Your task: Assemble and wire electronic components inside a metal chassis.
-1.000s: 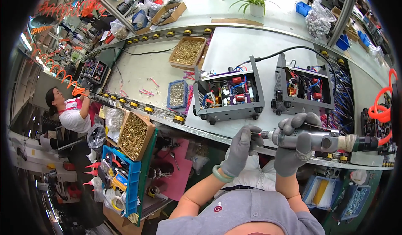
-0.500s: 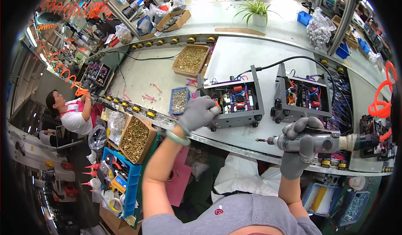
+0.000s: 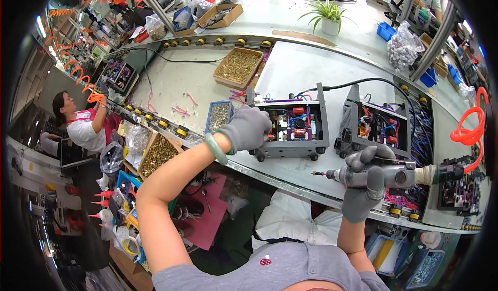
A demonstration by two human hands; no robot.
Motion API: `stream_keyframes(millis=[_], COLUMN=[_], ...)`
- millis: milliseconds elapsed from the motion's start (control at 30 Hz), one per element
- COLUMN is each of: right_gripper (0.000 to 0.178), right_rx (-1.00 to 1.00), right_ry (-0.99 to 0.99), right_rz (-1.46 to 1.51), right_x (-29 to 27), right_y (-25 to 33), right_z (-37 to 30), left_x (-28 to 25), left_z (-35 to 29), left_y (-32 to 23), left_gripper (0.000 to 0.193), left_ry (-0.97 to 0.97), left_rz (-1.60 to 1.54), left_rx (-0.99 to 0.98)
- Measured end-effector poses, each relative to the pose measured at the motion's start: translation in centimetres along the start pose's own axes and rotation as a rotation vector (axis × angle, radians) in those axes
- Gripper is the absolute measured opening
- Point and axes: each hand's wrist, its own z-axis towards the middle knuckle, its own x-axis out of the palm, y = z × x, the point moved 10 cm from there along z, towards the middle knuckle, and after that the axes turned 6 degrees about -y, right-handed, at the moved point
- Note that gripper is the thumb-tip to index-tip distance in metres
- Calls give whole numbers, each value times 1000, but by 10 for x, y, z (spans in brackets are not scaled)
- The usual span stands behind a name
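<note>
My left hand (image 3: pixel 248 129), in a grey glove, is closed at the left end of an open black metal device housing (image 3: pixel 295 150). Its fingertips are curled by the inner parts; anything between them is too small or hidden to make out. Circuit boards, red components and wires fill this housing. My right hand (image 3: pixel 367 187), also gloved, grips a silver air screwdriver (image 3: pixel 386 177). The driver lies level over the bench's front edge, its bit pointing left, away from the housing. A second open black housing (image 3: pixel 350 122) stands just beyond the driver.
A blue tray of small metal parts (image 3: pixel 219 115) and a brown box of brass-coloured screws (image 3: pixel 238 67) sit left of the housing. A black cable (image 3: pixel 358 85) arches behind both housings. An orange coiled hose (image 3: pixel 467 130) hangs at right. Another person (image 3: pixel 85 127) works at far left.
My left forearm has swung outward to the left, with the hand still at the housing's left end. The right hand keeps hold of the screwdriver. The view has shifted slightly.
</note>
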Motion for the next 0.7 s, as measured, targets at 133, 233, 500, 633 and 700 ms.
stream_keyframes(millis=[133,233,500,633,700], right_gripper=[51,51,45,46,42], right_rx=[-15,24,266,268,202], right_ry=[66,179,342,430,511], right_rz=[40,157,201,148,56], right_x=[25,57,74,78,87], right_y=[-6,-25,-127,-133,-131], right_z=[13,27,41,40,35], left_x=[8,10,19,16,19], left_z=[10,13,16,16,14], left_y=[4,8,2,-1,3], left_gripper=[12,14,13,12,13], left_ry=[127,149,190,133,149], left_rz=[-273,-294,-240,-248,-273], left_rx=[-95,-141,-109,-68,-61])
